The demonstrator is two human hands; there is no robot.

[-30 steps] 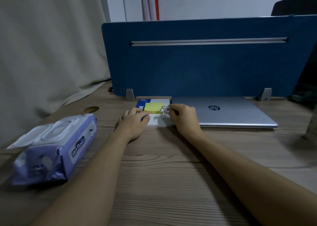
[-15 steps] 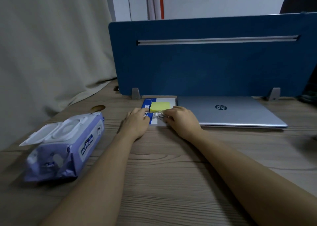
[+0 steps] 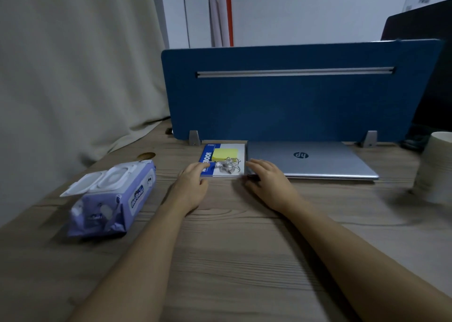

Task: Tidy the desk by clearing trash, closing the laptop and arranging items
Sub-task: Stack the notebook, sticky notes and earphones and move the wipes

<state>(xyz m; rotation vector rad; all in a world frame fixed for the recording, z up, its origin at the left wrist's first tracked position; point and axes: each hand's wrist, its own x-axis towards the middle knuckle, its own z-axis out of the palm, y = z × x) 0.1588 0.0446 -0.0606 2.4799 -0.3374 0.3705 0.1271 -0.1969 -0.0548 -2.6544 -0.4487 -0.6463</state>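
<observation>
Both hands are now pulled back toward the person compared with half a second ago, when the right hand was covering the earphones and the near edge of the notebook. The right hand is lying flat, fingers straight and loosely together, holding nothing, with its fingertips reaching the near left corner of the laptop. The left hand is resting on the table, fingers relaxed and gripping nothing, with the forefinger touching the blue left edge of the notebook.

Between the two hands, the notebook is lying flat on the table, its right edge just beside the laptop's left edge. A yellow pad of sticky notes is sitting on the notebook's far half, and a coil of white earphones is lying on its near half, touching the pad's near edge. The laptop is lying closed, lid down with the logo up, its far edge against the foot of the blue divider.

Well to the left of the left hand, a purple pack of wipes is lying on the table with its white flip lid standing open. A round hole is showing in the table beyond the pack. At the right edge of the view a white cup is standing on the table, blurred. A pale curtain is hanging on the left, reaching down to the table's far left corner.
</observation>
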